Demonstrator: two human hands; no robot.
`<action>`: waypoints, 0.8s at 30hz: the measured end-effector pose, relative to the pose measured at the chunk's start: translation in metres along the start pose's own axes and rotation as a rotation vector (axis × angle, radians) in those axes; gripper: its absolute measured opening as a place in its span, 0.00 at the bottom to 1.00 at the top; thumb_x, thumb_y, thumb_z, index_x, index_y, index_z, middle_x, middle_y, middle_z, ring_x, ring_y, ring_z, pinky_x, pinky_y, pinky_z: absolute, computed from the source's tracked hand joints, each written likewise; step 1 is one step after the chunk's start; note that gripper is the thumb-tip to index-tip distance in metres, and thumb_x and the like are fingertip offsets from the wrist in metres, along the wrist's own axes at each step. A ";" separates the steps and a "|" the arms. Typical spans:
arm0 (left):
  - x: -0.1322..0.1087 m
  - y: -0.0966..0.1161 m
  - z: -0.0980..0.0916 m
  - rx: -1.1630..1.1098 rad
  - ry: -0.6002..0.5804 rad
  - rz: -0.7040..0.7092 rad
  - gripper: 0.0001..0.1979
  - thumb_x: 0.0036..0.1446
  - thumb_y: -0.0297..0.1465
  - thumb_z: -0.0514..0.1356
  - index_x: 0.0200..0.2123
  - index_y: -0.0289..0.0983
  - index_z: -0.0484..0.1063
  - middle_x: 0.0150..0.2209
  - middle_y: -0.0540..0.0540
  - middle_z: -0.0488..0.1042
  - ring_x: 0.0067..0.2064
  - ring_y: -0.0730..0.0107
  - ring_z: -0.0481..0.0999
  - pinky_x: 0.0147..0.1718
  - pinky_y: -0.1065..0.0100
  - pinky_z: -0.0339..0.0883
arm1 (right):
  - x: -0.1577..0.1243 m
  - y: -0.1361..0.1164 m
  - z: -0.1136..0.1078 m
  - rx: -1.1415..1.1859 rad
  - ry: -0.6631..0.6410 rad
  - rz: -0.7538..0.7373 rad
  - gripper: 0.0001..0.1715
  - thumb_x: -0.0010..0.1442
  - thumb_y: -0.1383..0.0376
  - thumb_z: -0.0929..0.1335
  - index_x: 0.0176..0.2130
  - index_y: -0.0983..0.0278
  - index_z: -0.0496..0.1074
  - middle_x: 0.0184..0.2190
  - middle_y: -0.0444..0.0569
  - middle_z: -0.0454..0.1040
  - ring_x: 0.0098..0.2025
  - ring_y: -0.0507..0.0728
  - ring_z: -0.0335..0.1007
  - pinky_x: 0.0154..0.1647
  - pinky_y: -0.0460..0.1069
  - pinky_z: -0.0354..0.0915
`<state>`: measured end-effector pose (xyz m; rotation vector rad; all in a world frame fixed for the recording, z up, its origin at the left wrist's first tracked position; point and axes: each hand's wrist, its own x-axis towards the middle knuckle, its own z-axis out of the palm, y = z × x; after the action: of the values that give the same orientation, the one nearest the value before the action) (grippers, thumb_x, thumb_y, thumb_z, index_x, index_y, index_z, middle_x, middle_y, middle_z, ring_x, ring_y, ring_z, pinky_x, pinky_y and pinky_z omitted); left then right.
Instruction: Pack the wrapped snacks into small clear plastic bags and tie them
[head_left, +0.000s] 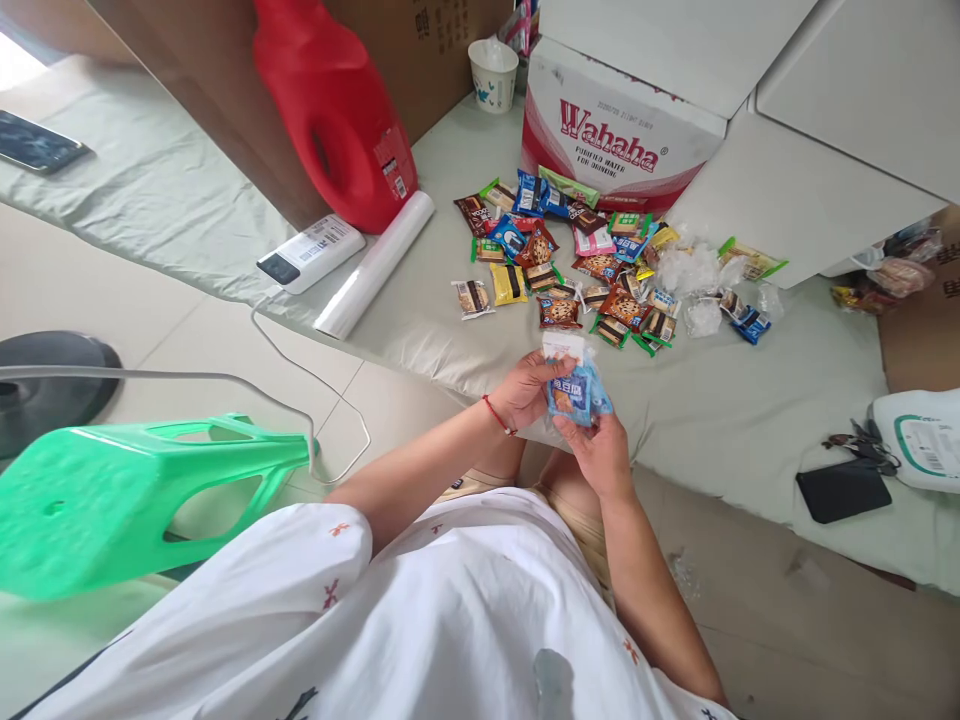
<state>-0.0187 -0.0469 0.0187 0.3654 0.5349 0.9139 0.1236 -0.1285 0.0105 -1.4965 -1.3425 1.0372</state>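
Note:
Both of my hands are on a small stack of snack packets (569,396), printed in blue and white, held in front of my lap. My left hand (523,391), with a red string bracelet at the wrist, pinches the upper left side with its thumb on top. From the lower right, my right hand (600,450) grips the bottom corner. How many packets are in the stack I cannot tell. Just beyond them, a pile of small wrapped snacks (559,312) in brown, blue, green and yellow lies on the pale sheet (420,345).
A Wahaha carton (615,150) stands behind the snacks, with crumpled clear wrappers (686,270) at right. Leftward are a plastic roll (375,265), a red jug (337,110), a power bank (311,253) with a cable, and a green stool (142,500). A black wallet (843,490) lies at right.

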 end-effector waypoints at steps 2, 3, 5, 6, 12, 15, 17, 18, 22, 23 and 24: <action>0.003 0.002 0.002 -0.024 0.029 0.050 0.19 0.42 0.34 0.79 0.33 0.32 0.78 0.31 0.47 0.81 0.31 0.69 0.79 0.38 0.66 0.73 | -0.002 0.000 0.000 0.018 0.088 -0.072 0.53 0.56 0.48 0.78 0.70 0.63 0.59 0.63 0.63 0.71 0.57 0.63 0.77 0.52 0.55 0.77; 0.003 0.002 0.003 -0.020 0.024 0.067 0.19 0.42 0.34 0.79 0.34 0.32 0.78 0.32 0.47 0.81 0.33 0.69 0.80 0.39 0.66 0.73 | -0.002 0.001 0.000 0.006 0.125 -0.114 0.59 0.54 0.49 0.79 0.72 0.62 0.54 0.67 0.65 0.66 0.60 0.63 0.75 0.54 0.55 0.76; 0.000 0.003 0.004 0.019 -0.023 0.076 0.21 0.43 0.34 0.79 0.39 0.33 0.80 0.34 0.46 0.81 0.35 0.69 0.80 0.41 0.66 0.72 | -0.003 0.004 -0.002 -0.059 0.163 -0.166 0.54 0.57 0.50 0.78 0.71 0.61 0.56 0.66 0.63 0.68 0.59 0.62 0.75 0.56 0.55 0.75; -0.002 0.003 0.004 0.050 -0.060 0.073 0.23 0.43 0.34 0.78 0.43 0.33 0.81 0.36 0.46 0.82 0.36 0.69 0.80 0.41 0.67 0.72 | -0.003 0.006 -0.003 -0.100 0.172 -0.170 0.46 0.59 0.51 0.77 0.68 0.61 0.61 0.61 0.60 0.73 0.56 0.61 0.77 0.55 0.55 0.75; -0.009 0.014 -0.006 0.255 -0.236 0.165 0.27 0.47 0.46 0.75 0.46 0.35 0.83 0.52 0.37 0.80 0.51 0.55 0.79 0.49 0.62 0.69 | -0.005 0.011 -0.011 -0.384 0.283 -0.403 0.17 0.66 0.59 0.72 0.54 0.58 0.73 0.44 0.49 0.83 0.44 0.58 0.82 0.48 0.53 0.77; -0.010 0.029 -0.013 0.269 -0.200 0.191 0.34 0.55 0.58 0.65 0.52 0.36 0.81 0.52 0.37 0.80 0.52 0.52 0.78 0.51 0.57 0.69 | -0.004 0.009 -0.017 -0.483 0.319 -0.607 0.20 0.67 0.66 0.70 0.58 0.56 0.72 0.53 0.54 0.80 0.55 0.60 0.79 0.56 0.57 0.75; -0.010 0.041 -0.015 0.436 -0.151 0.228 0.30 0.56 0.55 0.66 0.49 0.36 0.82 0.52 0.38 0.79 0.51 0.55 0.77 0.51 0.59 0.68 | -0.002 0.007 -0.022 -0.538 0.324 -0.662 0.21 0.68 0.68 0.69 0.59 0.56 0.72 0.57 0.56 0.78 0.59 0.61 0.76 0.59 0.58 0.74; -0.010 0.047 -0.014 0.573 -0.139 0.254 0.26 0.56 0.51 0.68 0.47 0.36 0.82 0.51 0.39 0.79 0.51 0.57 0.77 0.51 0.61 0.68 | -0.002 0.006 -0.023 -0.567 0.320 -0.677 0.22 0.69 0.69 0.68 0.60 0.56 0.72 0.59 0.56 0.76 0.60 0.62 0.76 0.60 0.59 0.73; -0.011 0.066 -0.002 1.137 -0.231 0.386 0.12 0.58 0.39 0.69 0.38 0.36 0.83 0.41 0.43 0.80 0.44 0.65 0.78 0.47 0.66 0.68 | -0.002 0.006 -0.026 -0.687 0.211 -0.733 0.22 0.70 0.69 0.66 0.61 0.57 0.71 0.61 0.57 0.75 0.59 0.62 0.75 0.58 0.58 0.73; -0.012 0.067 0.003 1.243 -0.258 0.418 0.10 0.60 0.37 0.67 0.36 0.35 0.83 0.39 0.43 0.80 0.42 0.66 0.78 0.46 0.67 0.68 | -0.002 0.007 -0.025 -0.711 0.170 -0.739 0.22 0.70 0.69 0.65 0.61 0.58 0.71 0.61 0.57 0.75 0.58 0.62 0.75 0.58 0.58 0.73; -0.013 0.066 0.007 1.338 -0.269 0.447 0.09 0.61 0.35 0.65 0.36 0.36 0.82 0.39 0.43 0.80 0.40 0.67 0.79 0.44 0.67 0.68 | -0.002 0.008 -0.023 -0.732 0.133 -0.741 0.22 0.70 0.69 0.65 0.61 0.58 0.71 0.60 0.56 0.76 0.57 0.62 0.75 0.57 0.58 0.73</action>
<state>-0.0639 -0.0213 0.0621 1.8470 0.7752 0.7906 0.1476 -0.1325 0.0101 -1.3094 -2.0675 -0.0455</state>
